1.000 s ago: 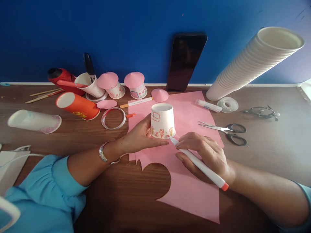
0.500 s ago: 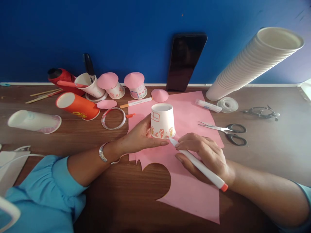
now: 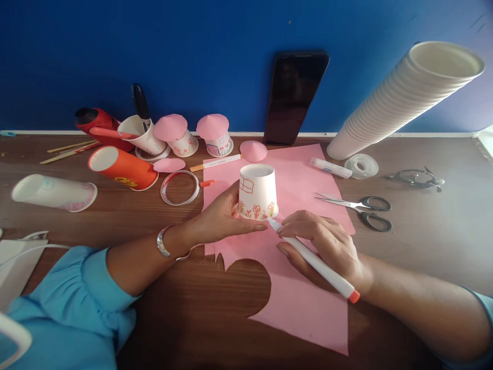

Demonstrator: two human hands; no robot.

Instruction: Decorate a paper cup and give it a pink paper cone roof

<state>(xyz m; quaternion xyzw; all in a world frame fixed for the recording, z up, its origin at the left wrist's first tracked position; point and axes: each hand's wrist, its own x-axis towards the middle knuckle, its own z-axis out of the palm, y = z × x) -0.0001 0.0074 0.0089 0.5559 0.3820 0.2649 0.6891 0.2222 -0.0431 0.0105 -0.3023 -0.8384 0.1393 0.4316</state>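
My left hand [image 3: 227, 213] grips a short white paper cup [image 3: 258, 187] by its left side and base, thumb stretched along the front. Drawn on the cup are an orange window and a row of orange and yellow flowers along the lower rim. Between the fingers of my right hand [image 3: 323, 241] is a white marker [image 3: 321, 267] with an orange end. Its tip touches or nearly touches the cup's lower right edge, beside the flowers. Beneath both hands lies a cut sheet of pink paper [image 3: 304, 318] with a curved piece gone from its edge.
Behind stand two decorated cups with pink cone roofs [image 3: 212, 127], a loose pink cone [image 3: 253, 151] and a phone [image 3: 296, 97]. Scissors [image 3: 372, 213], a glue stick [image 3: 330, 167], clear tape [image 3: 362, 166] and stacked cups [image 3: 408, 97] are right. An orange cup [image 3: 125, 168] lies left.
Hardly anything differs. The marker and my right hand have shifted very slightly by the cup's lower edge; my left hand keeps the cup in place.
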